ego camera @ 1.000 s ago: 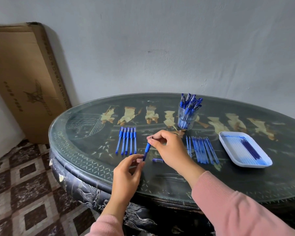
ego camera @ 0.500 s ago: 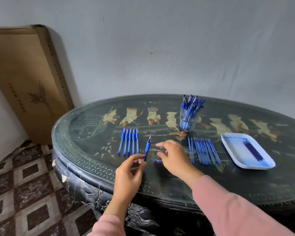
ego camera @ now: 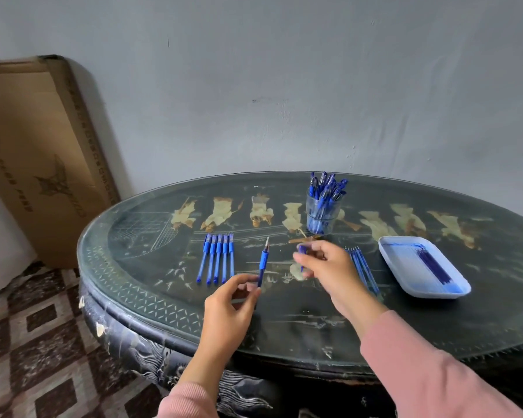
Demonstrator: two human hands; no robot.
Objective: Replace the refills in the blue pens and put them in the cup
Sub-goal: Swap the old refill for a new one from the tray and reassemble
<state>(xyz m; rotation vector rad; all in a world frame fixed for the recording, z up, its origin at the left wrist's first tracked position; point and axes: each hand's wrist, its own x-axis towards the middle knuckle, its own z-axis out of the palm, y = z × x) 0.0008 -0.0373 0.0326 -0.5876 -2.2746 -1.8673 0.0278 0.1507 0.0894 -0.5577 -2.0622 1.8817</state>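
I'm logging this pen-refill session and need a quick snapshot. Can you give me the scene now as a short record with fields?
left hand: holds an uncapped blue pen, tip up
right hand: holds a small blue piece, blurred, probably a cap
cup: clear, full of blue pens
row of pens: five, lying left of the hands
refills: lying right of the hands
tray: white, holds refills

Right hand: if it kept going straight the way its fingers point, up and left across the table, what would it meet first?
Probably the pen held upright by the left hand; the right hand is blurred, so depth is unsure.
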